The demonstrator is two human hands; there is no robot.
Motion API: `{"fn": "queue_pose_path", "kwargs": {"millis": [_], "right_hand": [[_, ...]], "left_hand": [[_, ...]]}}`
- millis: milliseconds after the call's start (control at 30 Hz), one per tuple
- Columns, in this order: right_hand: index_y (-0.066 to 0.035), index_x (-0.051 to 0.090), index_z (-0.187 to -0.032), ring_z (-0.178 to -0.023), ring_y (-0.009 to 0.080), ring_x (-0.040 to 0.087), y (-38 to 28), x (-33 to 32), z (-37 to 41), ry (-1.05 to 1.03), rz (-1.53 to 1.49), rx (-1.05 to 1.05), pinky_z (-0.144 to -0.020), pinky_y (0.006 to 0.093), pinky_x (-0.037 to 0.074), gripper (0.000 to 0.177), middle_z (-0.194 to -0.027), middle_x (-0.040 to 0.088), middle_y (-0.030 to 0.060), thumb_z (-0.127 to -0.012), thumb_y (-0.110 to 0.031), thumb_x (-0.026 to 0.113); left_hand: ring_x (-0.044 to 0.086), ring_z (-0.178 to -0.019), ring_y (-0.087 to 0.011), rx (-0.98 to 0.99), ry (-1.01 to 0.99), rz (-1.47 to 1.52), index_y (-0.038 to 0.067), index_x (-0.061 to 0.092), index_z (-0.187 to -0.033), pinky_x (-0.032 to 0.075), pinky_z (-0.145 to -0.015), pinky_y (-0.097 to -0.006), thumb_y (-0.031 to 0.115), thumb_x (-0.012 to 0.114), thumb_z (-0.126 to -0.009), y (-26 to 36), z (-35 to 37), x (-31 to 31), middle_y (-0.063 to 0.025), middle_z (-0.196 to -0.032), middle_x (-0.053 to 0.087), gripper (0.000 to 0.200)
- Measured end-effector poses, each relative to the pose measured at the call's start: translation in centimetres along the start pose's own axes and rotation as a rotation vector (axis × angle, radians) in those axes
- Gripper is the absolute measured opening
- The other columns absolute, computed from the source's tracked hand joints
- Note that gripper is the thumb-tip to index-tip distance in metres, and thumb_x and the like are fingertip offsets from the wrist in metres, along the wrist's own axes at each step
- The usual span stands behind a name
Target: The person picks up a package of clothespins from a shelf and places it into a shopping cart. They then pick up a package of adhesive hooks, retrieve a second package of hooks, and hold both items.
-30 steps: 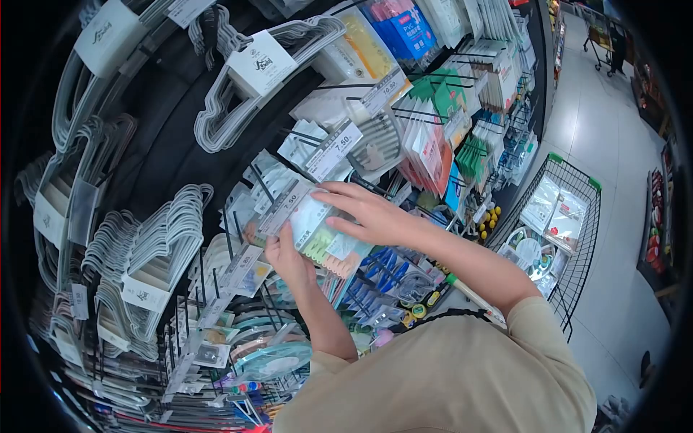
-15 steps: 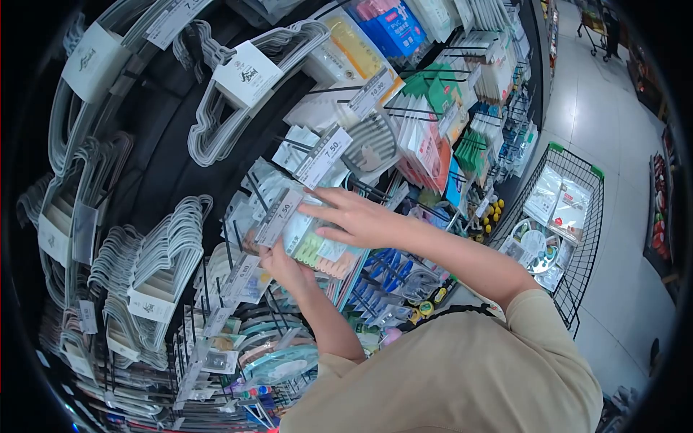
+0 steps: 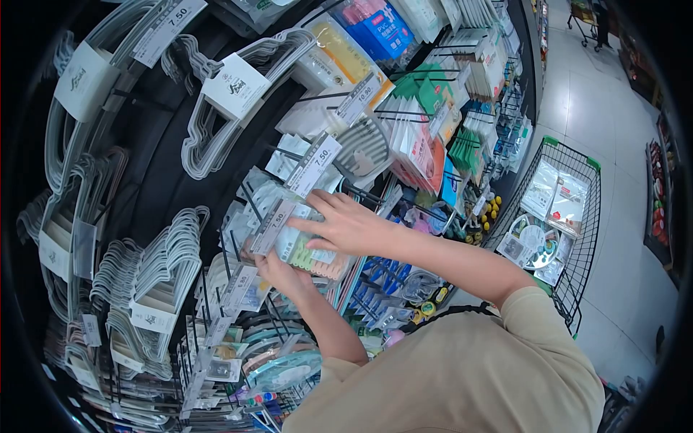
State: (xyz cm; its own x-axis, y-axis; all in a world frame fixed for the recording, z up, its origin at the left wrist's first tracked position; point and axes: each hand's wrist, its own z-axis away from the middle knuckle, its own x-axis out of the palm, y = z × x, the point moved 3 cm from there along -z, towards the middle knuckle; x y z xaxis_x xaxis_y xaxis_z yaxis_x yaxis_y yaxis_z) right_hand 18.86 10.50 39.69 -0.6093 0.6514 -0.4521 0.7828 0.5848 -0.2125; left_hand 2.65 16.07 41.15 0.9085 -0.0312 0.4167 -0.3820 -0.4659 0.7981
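Observation:
A clear packet with green and pink scalloped-edged pieces hangs on the rack behind a "7.50" price tag. My left hand is closed at the packet's lower left edge, its fingertips partly hidden near the tag. Over the top of the same packet reaches my right hand, its fingers spread and touching the packet and the tag's edge. Another "7.50" tag sits just above my right fingertips.
Bundles of grey hangers fill the rack on the left. Packaged goods hang on hooks to the upper right. A wire shopping cart holding several packets stands in the aisle on the right. Farther off, a person is beside another cart.
The view has shifted slightly, so the rack sits a little lower and to the left. Both hands stay at the packet, with the right fingers slightly repositioned by the tag.

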Motion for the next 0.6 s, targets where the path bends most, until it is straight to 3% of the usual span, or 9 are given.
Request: {"fn": "queue_pose_path", "kwargs": {"millis": [100,200,267,300,367,533,600], "right_hand": [[-0.022,0.050,-0.138,-0.124,0.0407,0.050,-0.1,0.3,0.2,0.004,-0.024,0.020,-0.094,0.0490,0.048,0.051,-0.136,0.046,0.0245,-0.092,-0.039,0.063],[-0.021,0.048,-0.139,-0.125,0.0403,0.050,-0.1,0.5,0.2,-0.002,-0.026,0.026,-0.094,0.0492,0.048,0.051,-0.137,0.047,0.0237,-0.093,-0.037,0.063],[-0.021,0.048,-0.139,-0.125,0.0402,0.050,-0.2,0.4,0.3,-0.003,-0.025,0.024,-0.094,0.0492,0.048,0.051,-0.138,0.046,0.0235,-0.093,-0.036,0.063],[-0.021,0.047,-0.140,-0.126,0.0402,0.050,-0.2,0.4,0.2,-0.007,-0.029,0.022,-0.094,0.0493,0.048,0.051,-0.138,0.046,0.0233,-0.093,-0.035,0.063],[-0.021,0.047,-0.140,-0.126,0.0402,0.050,0.0,0.7,0.4,0.000,-0.036,0.020,-0.095,0.0495,0.048,0.051,-0.139,0.046,0.0233,-0.093,-0.034,0.063],[-0.020,0.045,-0.141,-0.126,0.0406,0.050,-0.1,0.6,0.5,-0.008,-0.026,0.023,-0.095,0.0498,0.048,0.053,-0.139,0.045,0.0237,-0.093,-0.033,0.063],[-0.020,0.044,-0.143,-0.126,0.0408,0.050,-0.2,0.7,0.3,-0.026,-0.029,0.039,-0.095,0.0500,0.048,0.054,-0.139,0.045,0.0252,-0.093,-0.031,0.063]], "left_hand": [[0.064,-0.106,-0.0261,0.035,0.029,-0.088,-0.006,0.057,-0.119,0.055,-0.088,-0.0352,0.008,0.052,-0.098,0.4,0.5,0.2,-0.0182,-0.118,0.062,0.025],[0.059,-0.115,-0.0272,0.093,-0.027,-0.162,-0.007,0.049,-0.131,0.051,-0.095,-0.0356,0.010,0.053,-0.099,-0.1,0.9,-0.8,-0.0202,-0.128,0.057,0.036],[0.050,-0.128,-0.0290,0.181,0.003,-0.164,-0.005,0.036,-0.145,0.043,-0.105,-0.0376,0.011,0.054,-0.100,0.1,2.7,-0.7,-0.0234,-0.143,0.045,0.051],[0.050,-0.128,-0.0290,0.182,-0.005,-0.159,-0.005,0.036,-0.145,0.043,-0.105,-0.0376,0.011,0.054,-0.100,0.0,3.4,-0.9,-0.0234,-0.143,0.045,0.051],[0.039,-0.139,-0.0307,0.320,-0.054,-0.446,-0.002,0.023,-0.153,0.035,-0.113,-0.0409,0.012,0.054,-0.101,0.1,4.9,-1.3,-0.0260,-0.154,0.030,0.062],[0.026,-0.146,-0.0336,0.306,-0.192,-0.445,-0.001,0.025,-0.154,0.027,-0.117,-0.0436,0.013,0.055,-0.101,-1.7,6.6,-3.0,-0.0273,-0.157,0.024,0.062],[0.022,-0.148,-0.0364,0.404,-0.205,-0.877,0.001,0.029,-0.154,0.026,-0.117,-0.0452,0.013,0.055,-0.101,-1.7,6.6,-3.3,-0.0278,-0.158,0.022,0.060]]}}
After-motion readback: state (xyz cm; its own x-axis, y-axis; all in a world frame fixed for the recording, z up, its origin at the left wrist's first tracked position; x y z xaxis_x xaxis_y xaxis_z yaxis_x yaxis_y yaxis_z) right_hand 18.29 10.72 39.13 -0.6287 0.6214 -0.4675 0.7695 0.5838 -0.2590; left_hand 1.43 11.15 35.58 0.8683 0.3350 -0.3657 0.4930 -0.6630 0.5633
